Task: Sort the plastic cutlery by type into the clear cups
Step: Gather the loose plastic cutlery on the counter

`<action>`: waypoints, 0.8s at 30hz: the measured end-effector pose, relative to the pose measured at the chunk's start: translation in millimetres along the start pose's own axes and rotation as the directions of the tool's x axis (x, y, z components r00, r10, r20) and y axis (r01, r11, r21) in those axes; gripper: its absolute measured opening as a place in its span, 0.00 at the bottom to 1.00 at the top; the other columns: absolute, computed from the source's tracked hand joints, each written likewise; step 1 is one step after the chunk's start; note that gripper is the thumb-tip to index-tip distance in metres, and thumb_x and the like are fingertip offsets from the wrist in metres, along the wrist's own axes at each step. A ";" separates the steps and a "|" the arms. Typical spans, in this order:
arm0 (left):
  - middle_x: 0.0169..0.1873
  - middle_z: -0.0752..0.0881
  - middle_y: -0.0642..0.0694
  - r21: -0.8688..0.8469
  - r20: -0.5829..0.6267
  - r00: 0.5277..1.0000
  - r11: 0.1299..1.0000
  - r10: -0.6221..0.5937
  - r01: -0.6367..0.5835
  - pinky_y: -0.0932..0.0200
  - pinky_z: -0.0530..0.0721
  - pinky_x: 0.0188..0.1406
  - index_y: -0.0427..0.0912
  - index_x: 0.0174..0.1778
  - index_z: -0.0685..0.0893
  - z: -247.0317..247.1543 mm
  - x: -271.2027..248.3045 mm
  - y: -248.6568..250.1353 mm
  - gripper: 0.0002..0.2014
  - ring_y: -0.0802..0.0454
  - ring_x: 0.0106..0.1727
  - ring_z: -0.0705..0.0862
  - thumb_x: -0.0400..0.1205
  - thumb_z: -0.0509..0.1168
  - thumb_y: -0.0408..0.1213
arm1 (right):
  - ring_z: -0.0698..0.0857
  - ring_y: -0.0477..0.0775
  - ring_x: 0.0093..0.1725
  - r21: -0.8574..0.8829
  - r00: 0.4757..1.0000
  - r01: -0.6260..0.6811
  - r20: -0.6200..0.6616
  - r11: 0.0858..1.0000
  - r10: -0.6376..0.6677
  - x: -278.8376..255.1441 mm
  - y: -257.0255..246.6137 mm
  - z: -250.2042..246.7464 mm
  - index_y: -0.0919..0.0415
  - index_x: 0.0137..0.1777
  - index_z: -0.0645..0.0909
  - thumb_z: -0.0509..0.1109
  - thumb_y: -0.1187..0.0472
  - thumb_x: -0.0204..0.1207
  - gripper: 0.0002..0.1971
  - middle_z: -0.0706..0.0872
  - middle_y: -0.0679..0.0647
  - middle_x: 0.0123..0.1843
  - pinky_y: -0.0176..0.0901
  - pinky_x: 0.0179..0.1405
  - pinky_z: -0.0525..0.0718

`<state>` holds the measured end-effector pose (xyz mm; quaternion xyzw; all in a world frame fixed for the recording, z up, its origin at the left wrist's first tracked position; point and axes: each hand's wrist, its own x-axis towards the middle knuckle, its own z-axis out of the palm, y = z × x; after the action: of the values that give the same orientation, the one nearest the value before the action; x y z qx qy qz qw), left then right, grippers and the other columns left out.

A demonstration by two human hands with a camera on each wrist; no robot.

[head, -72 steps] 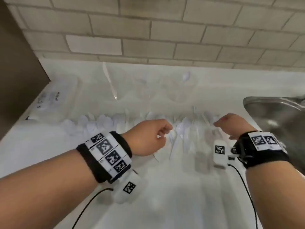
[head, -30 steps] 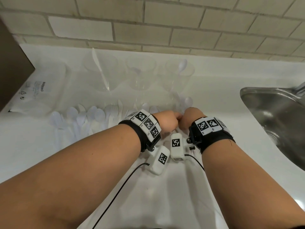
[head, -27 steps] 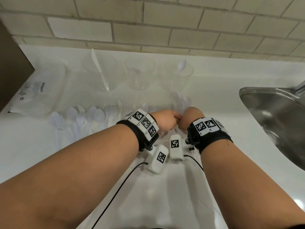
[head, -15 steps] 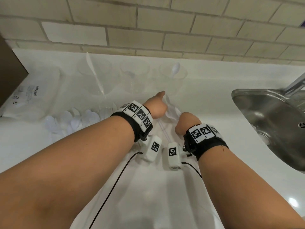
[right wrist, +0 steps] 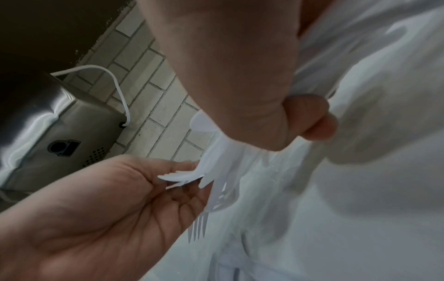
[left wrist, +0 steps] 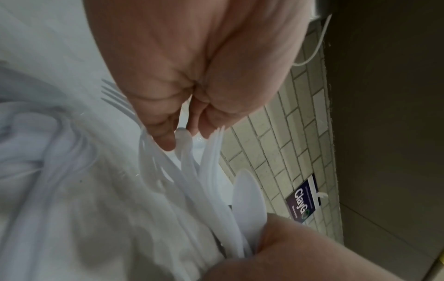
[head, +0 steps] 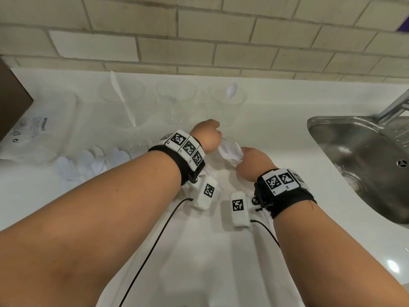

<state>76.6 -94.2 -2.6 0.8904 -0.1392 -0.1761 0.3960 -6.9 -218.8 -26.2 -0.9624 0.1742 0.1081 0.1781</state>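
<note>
Three clear cups stand at the back: the left cup [head: 121,103] holds a knife, the middle cup [head: 176,100] shows little inside, and the right cup [head: 228,105] holds a spoon. Between my hands is a bundle of white plastic cutlery [head: 230,149], forks with a spoon [left wrist: 247,199] among them. My right hand [head: 241,157] grips the bundle in its fist [right wrist: 300,123]. My left hand [head: 215,139] pinches the bundle's far ends [left wrist: 182,133]. One fork [right wrist: 198,228] lies on the white counter below.
Several loose spoons [head: 88,160] lie on the counter at the left, beside a clear plastic bag [head: 37,129]. A steel sink [head: 354,151] with a faucet [head: 394,107] is at the right. A brick wall runs behind the cups.
My hands, apart over the row of cutlery at first, came together and gathered a bundle. They have lifted it toward the right cup, and the left hand's fingers have curled onto its ends.
</note>
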 end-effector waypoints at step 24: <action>0.61 0.82 0.47 -0.372 -0.419 0.905 0.922 -0.066 -0.105 0.59 0.71 0.67 0.44 0.60 0.81 -45.5 -2.2 -23.7 0.15 0.46 0.66 0.76 0.88 0.49 0.36 | 0.78 0.51 0.22 0.411 0.991 0.103 0.040 0.906 -0.131 -5.8 -24.2 -22.3 0.58 0.36 0.76 0.68 0.72 0.67 0.08 0.79 0.53 0.29 0.38 0.27 0.77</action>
<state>96.4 -48.1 8.3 0.8102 -0.0215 0.0017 0.5857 0.1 -204.4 3.1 -0.9086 0.1291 0.0903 0.3868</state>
